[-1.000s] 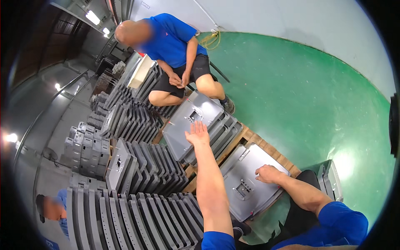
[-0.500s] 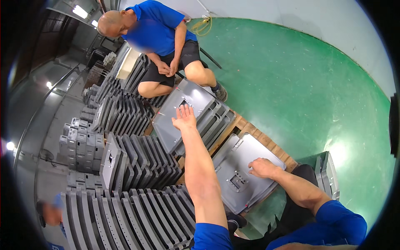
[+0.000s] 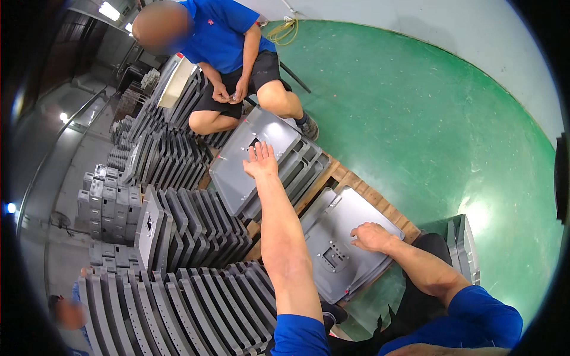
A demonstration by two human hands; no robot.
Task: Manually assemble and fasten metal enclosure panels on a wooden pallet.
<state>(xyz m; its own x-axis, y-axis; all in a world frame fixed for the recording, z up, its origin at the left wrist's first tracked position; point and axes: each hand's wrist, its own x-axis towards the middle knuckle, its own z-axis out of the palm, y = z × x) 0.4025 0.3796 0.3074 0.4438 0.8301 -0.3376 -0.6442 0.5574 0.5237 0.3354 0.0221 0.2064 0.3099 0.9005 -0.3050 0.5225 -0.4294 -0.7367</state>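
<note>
My left hand (image 3: pixel 261 161) is stretched out palm up, fingers spread, in front of the grey metal panel (image 3: pixel 231 178) on top of the far stack. Nothing shows in its palm. Beside its fingertips is a small dark cutout in that panel. My right hand (image 3: pixel 371 237) hovers at or rests on the nearer grey panel (image 3: pixel 356 207); contact is hard to make out. Its fingers are loosely bent and slightly apart, with no object visible. Left of it, the nearer panel has a square cutout plate (image 3: pixel 333 257) ringed by small holes or studs.
Both stacks lie on a wooden pallet (image 3: pixel 389 206). Rows of upright grey panels (image 3: pixel 178 302) fill the left side. Grey boxes (image 3: pixel 110 202) are piled behind. A seated co-worker (image 3: pixel 222 41) holds both hands together beyond the far stack. More panels (image 3: pixel 460 246) lean at right.
The whole view has shifted slightly, moving things a little left and up. The co-worker's head has moved, and their hands have come slightly apart. My hands keep nearly the same pose.
</note>
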